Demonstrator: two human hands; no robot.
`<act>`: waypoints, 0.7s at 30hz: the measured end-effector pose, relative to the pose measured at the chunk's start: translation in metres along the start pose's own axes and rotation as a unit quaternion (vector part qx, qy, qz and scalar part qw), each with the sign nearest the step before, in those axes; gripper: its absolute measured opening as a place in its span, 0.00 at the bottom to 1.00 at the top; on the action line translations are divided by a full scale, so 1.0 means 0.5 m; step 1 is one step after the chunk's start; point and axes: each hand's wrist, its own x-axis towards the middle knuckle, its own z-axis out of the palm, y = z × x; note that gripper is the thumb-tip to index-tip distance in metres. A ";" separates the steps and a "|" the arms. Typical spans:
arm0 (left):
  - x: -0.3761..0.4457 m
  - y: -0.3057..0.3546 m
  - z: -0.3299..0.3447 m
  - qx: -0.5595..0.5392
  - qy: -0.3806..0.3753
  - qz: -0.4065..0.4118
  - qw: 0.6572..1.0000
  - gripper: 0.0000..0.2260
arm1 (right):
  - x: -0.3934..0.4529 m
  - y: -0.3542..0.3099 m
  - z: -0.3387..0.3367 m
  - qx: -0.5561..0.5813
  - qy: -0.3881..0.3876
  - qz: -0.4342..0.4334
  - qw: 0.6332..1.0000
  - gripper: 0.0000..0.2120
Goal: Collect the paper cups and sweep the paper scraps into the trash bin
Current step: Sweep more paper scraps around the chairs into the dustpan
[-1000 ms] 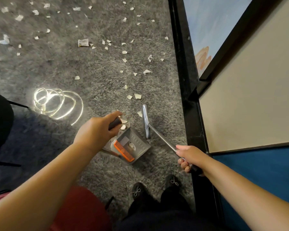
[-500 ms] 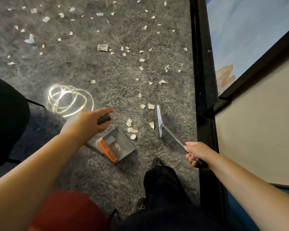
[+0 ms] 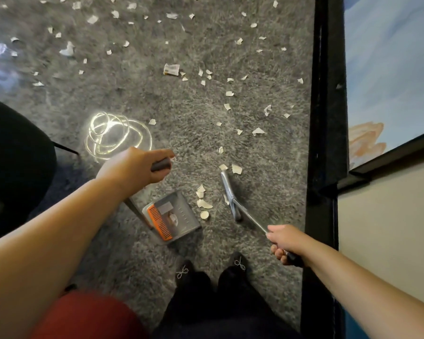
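Seen from above, looking down at a shaggy grey carpet (image 3: 137,94). At the far left edge sits a dark rounded shape, possibly a chair (image 3: 15,152), and below it, at the bottom, a patch of red fabric (image 3: 88,316). Just right of the dark shape, a bright looping patch of reflected light (image 3: 115,135) lies on the carpet. The left hand (image 3: 132,168) reaches in from the lower left, its fingers curled tight around a dark handle (image 3: 160,164) of a long-handled dustpan (image 3: 174,216). The pan rests on the carpet below and right of that hand; it is grey, with an orange comb (image 3: 158,222) along its near edge and a few scraps inside. Just right of the pan's open mouth lies a small cluster of paper scraps (image 3: 202,203), pale and torn, between the pan and the broom head (image 3: 229,194), a narrow grey bar lying on the carpet. Its metal shaft runs down and right into the right hand (image 3: 285,243), whose fingers are wrapped firmly around it. Many more scraps are scattered across the upper carpet, well apart from the pan. At the bottom centre, two black shoes (image 3: 211,270) with small bows point up. Along the right runs a black frame (image 3: 326,118), with a pale blue painted surface (image 3: 389,69) and a beige panel (image 3: 387,228) beyond it.
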 end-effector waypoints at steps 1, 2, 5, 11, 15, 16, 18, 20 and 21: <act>0.009 -0.004 -0.004 0.013 0.005 -0.003 1.000 0.23 | 0.002 -0.006 0.013 -0.006 -0.006 -0.002 1.000 0.07; 0.018 -0.005 -0.007 0.020 0.013 -0.004 1.000 0.22 | 0.001 -0.013 0.028 -0.018 -0.009 -0.011 1.000 0.07; 0.037 0.000 -0.010 0.036 0.028 0.016 0.999 0.19 | 0.006 -0.035 0.078 -0.073 -0.016 -0.031 0.997 0.14; 0.052 -0.018 -0.025 0.006 -0.002 0.021 1.000 0.19 | -0.005 -0.075 0.178 -0.113 -0.041 -0.038 0.992 0.19; 0.050 -0.046 -0.030 0.000 0.003 0.026 1.000 0.19 | -0.011 -0.094 0.221 -0.094 -0.067 -0.014 0.993 0.21; 0.048 -0.053 -0.030 0.001 0.009 0.030 1.000 0.19 | -0.014 -0.097 0.229 -0.090 -0.072 -0.009 0.993 0.21; 0.042 -0.065 -0.031 0.007 0.020 0.036 0.999 0.19 | -0.025 -0.100 0.244 -0.105 -0.080 -0.014 0.991 0.23; 0.038 -0.076 -0.034 0.015 0.022 0.035 0.999 0.20 | -0.040 -0.104 0.248 -0.107 -0.085 -0.014 0.991 0.23; 0.036 -0.082 -0.035 0.017 0.018 0.035 0.999 0.20 | -0.049 -0.106 0.247 -0.103 -0.087 -0.013 0.991 0.23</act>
